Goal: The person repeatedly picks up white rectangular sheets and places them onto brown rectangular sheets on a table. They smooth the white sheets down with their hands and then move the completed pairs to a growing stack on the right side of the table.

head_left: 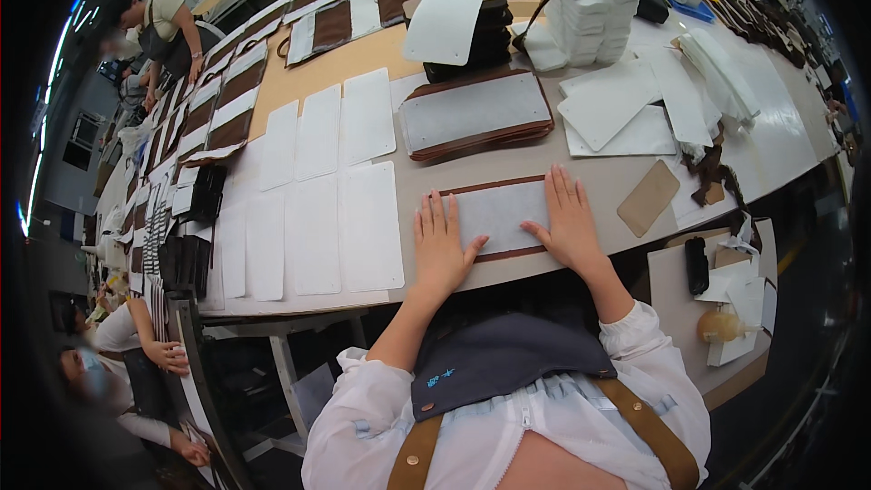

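Note:
On the table in front of me lies a brown leather panel with a pale grey-white sheet (504, 218) on top, its brown edges showing along the far and near sides. My left hand (443, 249) rests flat on its left end, fingers stretched away from me and thumb out. Flat on the right end is my right hand (572, 227), fingers extended and thumb pointing inward. Neither hand grips anything. Just beyond them sits a stack of similar brown panels (476, 113) topped with a pale sheet.
White rounded sheets (370, 227) lie in rows to the left. Behind stand a dark stack (467, 27) and a tall white pile (594, 14). Loose white sheets (617, 104) and a tan piece (649, 198) lie right. A side shelf holds a bottle (719, 327). Co-workers (168, 27) stand left.

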`<move>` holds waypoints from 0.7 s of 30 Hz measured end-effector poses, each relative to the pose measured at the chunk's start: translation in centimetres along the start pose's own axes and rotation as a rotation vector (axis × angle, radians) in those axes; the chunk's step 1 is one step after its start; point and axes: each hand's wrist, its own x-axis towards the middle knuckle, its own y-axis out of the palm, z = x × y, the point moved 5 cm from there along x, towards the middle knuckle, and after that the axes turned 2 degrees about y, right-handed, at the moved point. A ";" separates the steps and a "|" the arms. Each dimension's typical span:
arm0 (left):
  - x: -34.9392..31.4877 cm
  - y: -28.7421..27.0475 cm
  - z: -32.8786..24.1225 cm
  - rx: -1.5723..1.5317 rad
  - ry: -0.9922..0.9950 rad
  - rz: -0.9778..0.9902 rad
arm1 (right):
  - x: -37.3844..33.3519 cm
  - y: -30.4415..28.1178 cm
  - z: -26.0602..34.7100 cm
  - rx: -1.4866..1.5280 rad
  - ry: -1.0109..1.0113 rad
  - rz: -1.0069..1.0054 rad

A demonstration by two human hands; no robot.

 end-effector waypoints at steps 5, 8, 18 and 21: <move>0.2 -0.6 0.6 -0.168 -0.079 -0.029 | -0.3 -0.4 -0.7 0.139 -0.002 -0.116; 0.0 -0.5 0.6 -0.124 -0.027 0.063 | -0.7 -1.1 -1.1 0.219 -0.012 -0.185; -1.5 -6.6 2.2 -0.718 -0.062 -0.271 | -4.1 -2.8 -1.0 0.543 -0.013 -0.532; -2.9 -8.4 4.2 -0.836 -0.077 -0.517 | -4.1 -2.9 -0.3 0.509 0.001 -0.546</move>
